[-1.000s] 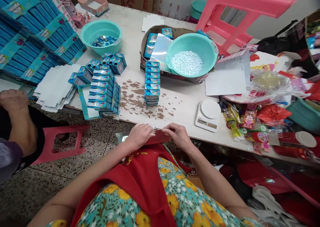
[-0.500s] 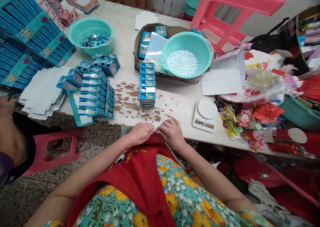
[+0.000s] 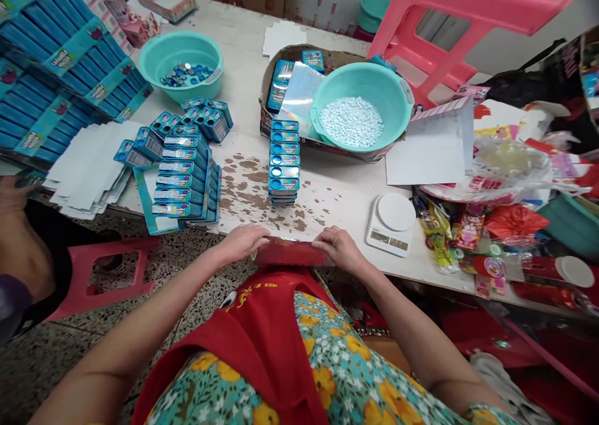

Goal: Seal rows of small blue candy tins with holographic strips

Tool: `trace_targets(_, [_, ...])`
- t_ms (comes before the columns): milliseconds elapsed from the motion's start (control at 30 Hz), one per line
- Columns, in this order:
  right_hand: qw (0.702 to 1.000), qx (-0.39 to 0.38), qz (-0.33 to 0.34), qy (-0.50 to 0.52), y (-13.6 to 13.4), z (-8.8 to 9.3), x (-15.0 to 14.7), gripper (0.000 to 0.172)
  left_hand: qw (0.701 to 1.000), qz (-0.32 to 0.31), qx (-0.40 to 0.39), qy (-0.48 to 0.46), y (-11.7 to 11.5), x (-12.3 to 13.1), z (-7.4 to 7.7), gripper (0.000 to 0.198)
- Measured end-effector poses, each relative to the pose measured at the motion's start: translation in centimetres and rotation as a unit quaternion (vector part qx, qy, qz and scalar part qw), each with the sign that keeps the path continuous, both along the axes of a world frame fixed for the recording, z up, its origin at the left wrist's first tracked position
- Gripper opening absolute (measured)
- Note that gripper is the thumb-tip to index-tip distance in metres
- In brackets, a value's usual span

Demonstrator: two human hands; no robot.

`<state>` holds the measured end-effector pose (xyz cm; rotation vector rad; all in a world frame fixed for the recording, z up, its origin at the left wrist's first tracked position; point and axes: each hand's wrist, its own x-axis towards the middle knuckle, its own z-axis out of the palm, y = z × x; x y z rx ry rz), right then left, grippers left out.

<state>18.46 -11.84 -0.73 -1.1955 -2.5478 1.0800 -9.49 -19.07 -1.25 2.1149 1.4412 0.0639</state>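
At the table's front edge, my left hand (image 3: 246,243) pinches the left end of a dark red stretch of the red apron (image 3: 294,253). My right hand (image 3: 340,248) grips the other end with bent fingers. The cloth is drawn out between them, and its far edge looks shiny. Just beyond it stands a row of small blue candy tins (image 3: 284,156), several with round openings on top. Left of that row, more blue tins sit in a blue display box (image 3: 187,181), with loose tins (image 3: 213,122) behind it.
A teal basin of pale candies (image 3: 353,122) rests on a cardboard box (image 3: 266,122). Another teal basin (image 3: 180,63) holds round lids. A white scale (image 3: 390,225) stands right, near wrappers and bags. White card sheets (image 3: 91,169) and stacked blue boxes are left, near another person's hand (image 3: 12,194).
My hands have moved apart sideways from nearly touching, and the red cloth now stretches between them. The view has shifted slightly; the tins and basins stand as before.
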Motion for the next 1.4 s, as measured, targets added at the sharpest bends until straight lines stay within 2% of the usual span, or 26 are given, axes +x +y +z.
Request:
trace_targets(67, [0.999, -0.023, -0.001, 0.031, 0.0, -0.1, -0.3, 0.019, 0.997, 0.027, 0.076, -0.019, -0.1, 0.9, 0.3, 0.037])
trace_targets(133, [0.997, -0.041, -0.01, 0.057, -0.1, 0.1, -0.6, 0.022, 0.993, 0.039, 0.11, -0.032, -0.3, 2.1, 0.4, 0.036])
trace_targets(233, [0.995, -0.061, -0.024, 0.071, -0.2, 0.4, -0.6, 0.025, 0.993, 0.054, 0.102, -0.036, -0.5, 3.4, 0.0, 0.031])
trace_targets(333, [0.996, -0.067, -0.022, 0.056, -0.4, 0.6, -0.5, 0.026, 0.994, 0.037, 0.09, -0.039, -0.7, 3.3, -0.4, 0.035])
trace_targets(400, [0.999, -0.027, -0.023, 0.029, -0.7, 0.9, -0.9, 0.026, 0.996, 0.016, 0.076, -0.052, -0.7, 3.0, -0.3, 0.037])
trace_targets(533, [0.991, 0.132, -0.022, -0.011, -2.2, 1.5, -3.4, 0.018, 0.996, 0.004, 0.044, -0.081, -0.4, 2.7, 0.3, 0.041])
trace_targets(600, [0.989, 0.147, 0.007, -0.012, -2.8, 1.6, -4.7, 0.016, 0.997, 0.007, 0.042, -0.069, -0.4, 2.8, 0.6, 0.042])
trace_targets(667, [0.993, 0.119, 0.022, -0.012, -3.1, 1.4, -5.7, 0.018, 0.998, -0.002, 0.044, -0.042, -0.4, 2.6, 0.7, 0.04])
trace_targets(800, [0.997, 0.072, 0.025, -0.013, -2.8, 0.8, -6.0, 0.018, 0.999, -0.031, 0.036, -0.001, -0.8, 1.8, 0.4, 0.039])
trace_targets(933, [0.998, 0.058, 0.028, -0.018, -2.2, 0.6, -5.5, 0.021, 0.999, -0.032, -0.011, 0.022, -1.1, 0.4, -0.2, 0.044])
trace_targets(1100, [1.0, 0.02, 0.024, -0.004, -2.0, 0.2, -5.4, 0.024, 0.993, -0.027, -0.11, -0.042, -1.0, -1.4, -0.2, 0.049])
trace_targets(1200, [1.0, 0.015, 0.024, 0.002, -2.0, -0.1, -5.6, 0.024, 0.979, -0.011, -0.177, -0.1, -1.0, -2.4, -0.5, 0.051])
trace_targets(1267, [1.0, 0.014, 0.023, 0.001, -1.8, -0.4, -5.4, 0.024, 0.976, 0.004, -0.19, -0.11, -1.2, -3.3, -1.1, 0.051])
trace_targets(1400, [1.0, 0.004, -0.007, 0.0, -0.8, -1.3, -3.8, 0.022, 0.984, 0.071, -0.158, -0.03, -2.3, -5.3, -2.0, 0.047])
